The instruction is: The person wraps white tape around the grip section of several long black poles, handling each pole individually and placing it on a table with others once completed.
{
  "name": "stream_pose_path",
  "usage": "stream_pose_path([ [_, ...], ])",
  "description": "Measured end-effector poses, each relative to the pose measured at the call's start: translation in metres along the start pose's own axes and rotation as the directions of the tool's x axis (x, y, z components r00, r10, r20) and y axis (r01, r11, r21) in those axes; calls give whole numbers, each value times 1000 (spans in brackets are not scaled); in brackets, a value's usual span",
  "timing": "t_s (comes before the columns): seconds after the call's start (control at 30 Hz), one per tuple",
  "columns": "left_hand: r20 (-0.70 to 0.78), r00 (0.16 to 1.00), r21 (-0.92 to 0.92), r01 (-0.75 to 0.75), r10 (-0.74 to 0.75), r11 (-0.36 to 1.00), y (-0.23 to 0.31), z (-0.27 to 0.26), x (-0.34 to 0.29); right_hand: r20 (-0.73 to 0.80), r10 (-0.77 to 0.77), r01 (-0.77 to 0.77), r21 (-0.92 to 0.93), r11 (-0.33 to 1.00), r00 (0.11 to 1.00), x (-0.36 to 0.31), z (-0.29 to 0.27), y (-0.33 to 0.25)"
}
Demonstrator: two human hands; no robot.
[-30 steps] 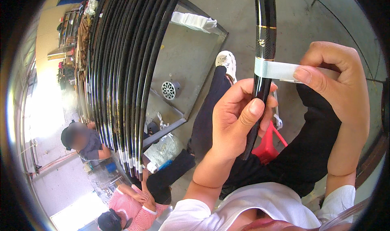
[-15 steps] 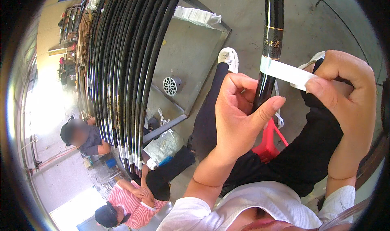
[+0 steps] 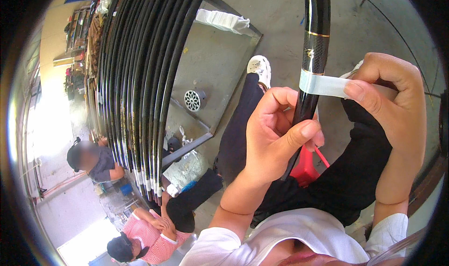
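Person in striped shirt [image 3: 163, 247], another in dark grey [image 3: 104, 167], metal frame [image 3: 189, 146] bearing white bundle [image 3: 222, 21], cylinder with openwork face [image 3: 194, 101]

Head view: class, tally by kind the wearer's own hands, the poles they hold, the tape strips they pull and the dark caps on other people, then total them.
Hands: 2 (left hand, right hand)
Held pole: 1
Tape strip: 1
Dark caps: 2
Total: 6
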State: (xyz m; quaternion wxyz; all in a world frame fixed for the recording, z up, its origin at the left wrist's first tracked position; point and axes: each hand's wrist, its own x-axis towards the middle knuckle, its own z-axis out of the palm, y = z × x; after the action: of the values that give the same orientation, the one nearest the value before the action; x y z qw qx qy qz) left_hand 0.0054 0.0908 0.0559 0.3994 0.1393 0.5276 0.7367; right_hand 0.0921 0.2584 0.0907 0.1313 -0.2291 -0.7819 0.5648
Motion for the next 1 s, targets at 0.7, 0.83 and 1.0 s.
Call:
stream_pose_path([
  [0.7,99,993,-174,-46,64,984,-9,-2,-1,-36,-122,126,114,986,992,-1,5,3],
  [0.83,135,990,-220,-13,44,976,-9,-1,1,-22,-96,98,137,986,995,1,5,4],
  [1.0,214,977,-193,44,-2,980,-8,-4,3,1,-53,52,188,981,999,1,4,4],
])
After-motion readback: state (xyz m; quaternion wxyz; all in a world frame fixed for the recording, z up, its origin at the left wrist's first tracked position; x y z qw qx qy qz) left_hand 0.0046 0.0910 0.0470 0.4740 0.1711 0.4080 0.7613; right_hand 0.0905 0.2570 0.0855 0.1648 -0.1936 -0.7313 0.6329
